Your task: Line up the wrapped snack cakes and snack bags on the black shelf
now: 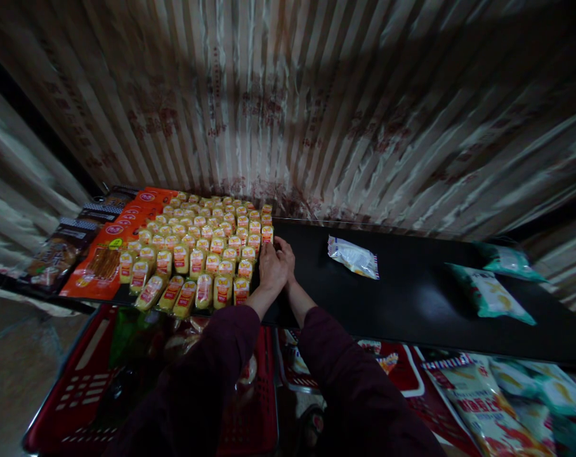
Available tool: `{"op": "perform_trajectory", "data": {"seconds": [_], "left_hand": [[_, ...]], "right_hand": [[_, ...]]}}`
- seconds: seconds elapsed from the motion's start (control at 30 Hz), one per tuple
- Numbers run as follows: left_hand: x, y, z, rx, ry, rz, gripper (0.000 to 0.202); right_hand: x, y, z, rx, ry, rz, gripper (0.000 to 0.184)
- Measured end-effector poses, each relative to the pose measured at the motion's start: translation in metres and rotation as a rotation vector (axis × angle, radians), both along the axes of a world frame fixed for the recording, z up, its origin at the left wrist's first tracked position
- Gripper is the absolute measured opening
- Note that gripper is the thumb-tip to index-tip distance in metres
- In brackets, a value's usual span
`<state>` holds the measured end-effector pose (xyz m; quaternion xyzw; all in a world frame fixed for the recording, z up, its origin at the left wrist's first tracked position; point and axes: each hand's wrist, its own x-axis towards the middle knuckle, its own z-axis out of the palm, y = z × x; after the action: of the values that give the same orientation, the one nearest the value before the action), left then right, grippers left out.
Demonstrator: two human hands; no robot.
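red basket (52, 409), low at left; mixed goods inside, too dark for us to sort. purple sleeves (233, 333), two, extending over the front edge of the black shelf (402, 304). small yellow packets (197, 260), red-and-white labels, massed in close rows on the left part of the shelf; several at the front lie tilted. left hand (271, 270), fingers at the right edge of these rows; right hand (288, 257), close against it. both are bent inward; we cannot tell whether either grips a packet. orange packets (100, 266), overlapping, left of the yellow rows. blue-and-white packet (353, 256), lying right of the hands; teal-and-white packets (500, 295), two, farther right. striped curtain (288, 127), behind all.
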<state>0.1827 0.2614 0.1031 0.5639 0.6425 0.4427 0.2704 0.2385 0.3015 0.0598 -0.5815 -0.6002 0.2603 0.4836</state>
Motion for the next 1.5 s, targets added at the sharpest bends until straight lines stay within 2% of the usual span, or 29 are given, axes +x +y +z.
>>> {"op": "perform_trajectory", "data": {"seconds": [0.1, 0.27, 0.43, 0.57, 0.8, 1.0, 1.1, 1.23, 1.37, 1.5], "left_hand": [[0.0, -0.001, -0.001, -0.025, 0.017, 0.07, 0.029], [-0.001, -0.006, 0.004, -0.019, 0.0, 0.102, 0.026], [-0.004, -0.019, 0.022, -0.057, -0.012, 0.062, 0.021], [-0.004, -0.033, 0.035, -0.107, -0.011, 0.044, 0.021], [-0.011, -0.075, 0.041, -0.068, -0.035, -0.03, 0.027], [-0.048, -0.143, 0.046, 0.021, -0.011, -0.225, 0.031], [-0.067, -0.182, 0.039, 0.001, -0.003, -0.243, 0.033], [-0.087, -0.221, 0.016, -0.099, -0.019, -0.247, 0.034], [-0.101, -0.239, -0.01, -0.243, -0.003, -0.245, 0.037], [-0.114, -0.241, -0.039, -0.406, -0.066, -0.251, 0.037]], "right_hand": [[-0.001, -0.001, 0.0, 0.009, 0.006, 0.009, 0.037], [-0.001, -0.002, -0.003, 0.019, -0.001, -0.017, 0.037], [0.001, -0.006, -0.004, 0.008, -0.003, -0.04, 0.039], [0.004, -0.02, 0.005, 0.006, -0.023, -0.046, 0.04], [0.004, -0.07, 0.028, 0.023, 0.019, -0.005, 0.037], [-0.006, -0.142, 0.051, 0.044, 0.004, 0.097, 0.029], [-0.013, -0.182, 0.054, 0.021, -0.003, 0.209, 0.028], [-0.027, -0.219, 0.035, -0.067, -0.066, 0.279, 0.03], [-0.04, -0.232, 0.002, -0.161, -0.141, 0.388, 0.035], [-0.049, -0.237, -0.031, -0.251, -0.18, 0.483, 0.037]]}}
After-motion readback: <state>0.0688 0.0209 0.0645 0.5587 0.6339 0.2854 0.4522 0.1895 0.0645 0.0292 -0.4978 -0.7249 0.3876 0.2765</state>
